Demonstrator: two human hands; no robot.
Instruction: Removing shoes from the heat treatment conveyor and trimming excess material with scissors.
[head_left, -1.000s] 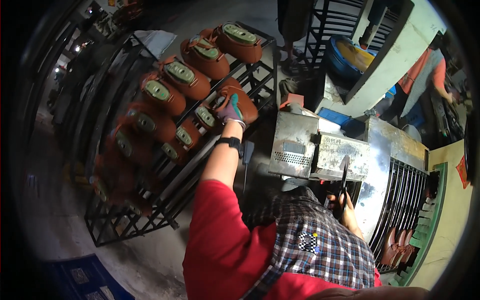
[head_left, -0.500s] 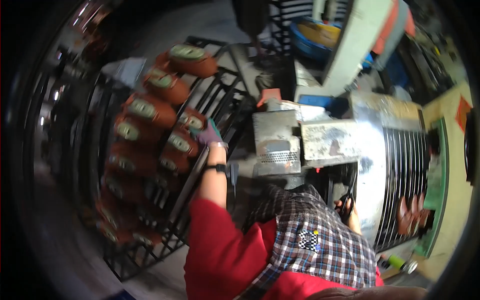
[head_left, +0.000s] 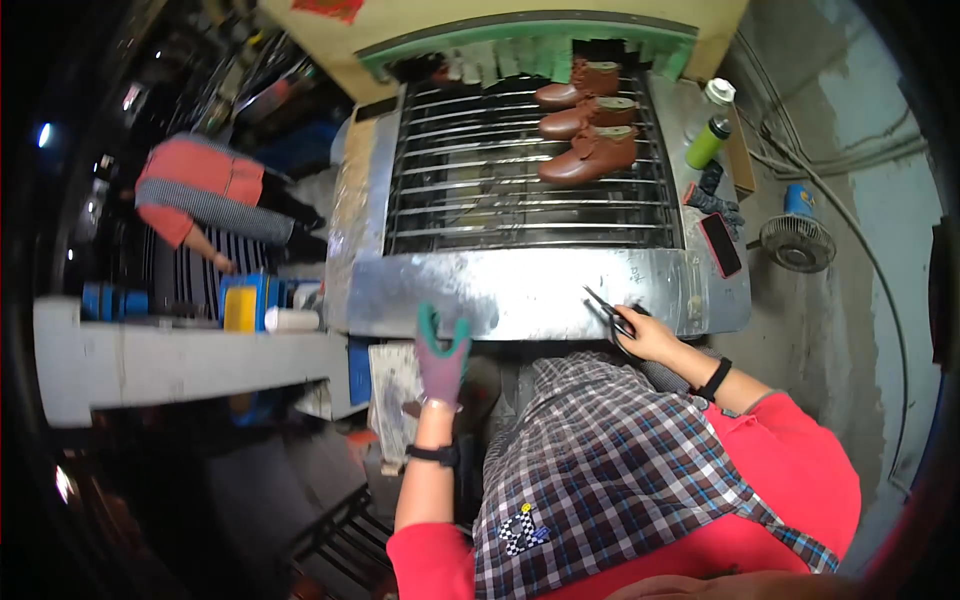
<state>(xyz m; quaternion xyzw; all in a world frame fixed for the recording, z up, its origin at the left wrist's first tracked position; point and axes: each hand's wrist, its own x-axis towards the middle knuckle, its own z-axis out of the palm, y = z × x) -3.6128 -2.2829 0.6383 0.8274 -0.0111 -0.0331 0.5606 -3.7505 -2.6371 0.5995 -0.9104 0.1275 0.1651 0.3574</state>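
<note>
My left hand [head_left: 442,355] wears a purple and green glove. It hovers with fingers spread and nothing in it, just below the shiny front lip of a metal conveyor machine [head_left: 500,292]. My bare right hand [head_left: 648,336] rests at that lip and grips a thin black scissor-like tool [head_left: 608,310] pointing up-left. Three brown boots [head_left: 585,125] lie side by side on the machine's metal rods [head_left: 480,190] at the far end, well beyond both hands.
On the machine's right ledge lie a black phone [head_left: 720,245], a dark glove [head_left: 714,200], a green bottle [head_left: 708,142] and a white bottle [head_left: 718,92]. A small fan [head_left: 800,240] stands on the floor at right. A person in orange and grey [head_left: 195,195] works at left, behind a grey beam [head_left: 150,360].
The view swung from the rack of brown boots to the conveyor machine. My left hand left the rack and now hangs empty at the machine's front. The right hand still holds the tool.
</note>
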